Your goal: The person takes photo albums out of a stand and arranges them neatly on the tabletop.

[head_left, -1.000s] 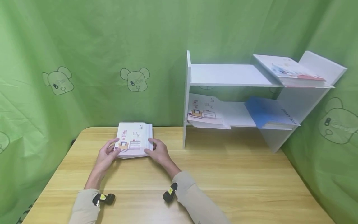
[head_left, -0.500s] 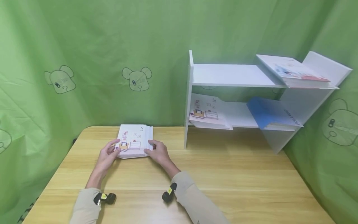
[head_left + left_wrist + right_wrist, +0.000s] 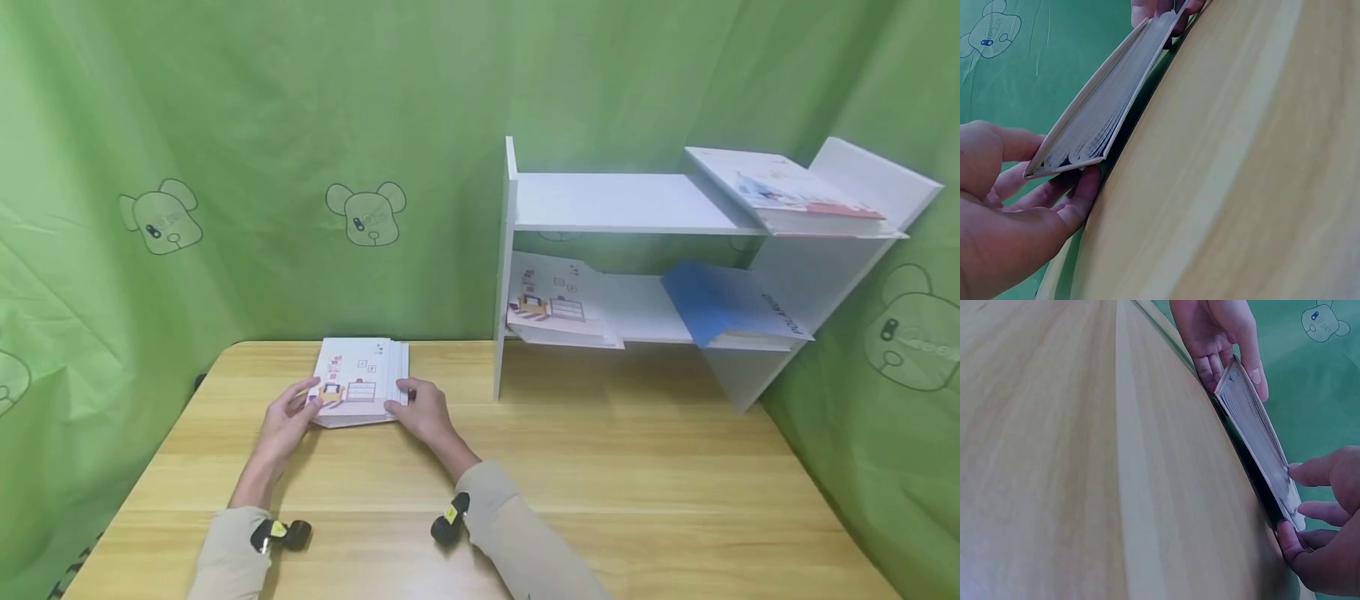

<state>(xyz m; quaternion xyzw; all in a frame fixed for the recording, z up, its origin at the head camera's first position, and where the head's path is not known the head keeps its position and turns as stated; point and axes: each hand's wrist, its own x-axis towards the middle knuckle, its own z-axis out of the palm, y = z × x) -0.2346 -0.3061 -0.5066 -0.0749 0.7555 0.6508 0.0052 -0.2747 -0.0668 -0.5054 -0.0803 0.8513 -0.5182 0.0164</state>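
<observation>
A thick hardcover book (image 3: pixel 352 379) with a pale illustrated cover lies near the table's far edge, front cover up. My left hand (image 3: pixel 285 421) grips its left side, thumb over the cover and fingers underneath, as the left wrist view shows. On the opposite side, my right hand (image 3: pixel 426 412) pinches the spine-side edge between thumb and fingers. The block of pages (image 3: pixel 1104 94) faces me between the two covers. In the right wrist view, the fingers of both hands reach beneath the book's lower cover (image 3: pixel 1257 465), close over the table edge.
A white two-tier shelf (image 3: pixel 622 227) stands on the table (image 3: pixel 600 500) at the right. Its upper tier bears a white-and-red book (image 3: pixel 787 187). Below are a similar illustrated book (image 3: pixel 555 292) and a blue-spined book (image 3: pixel 727 300). A green curtain (image 3: pixel 262 125) hangs behind.
The far edge of the book has come down a little, so it looks flatter. Both hands keep their hold in nearly the same place. The head view has shifted slightly.
</observation>
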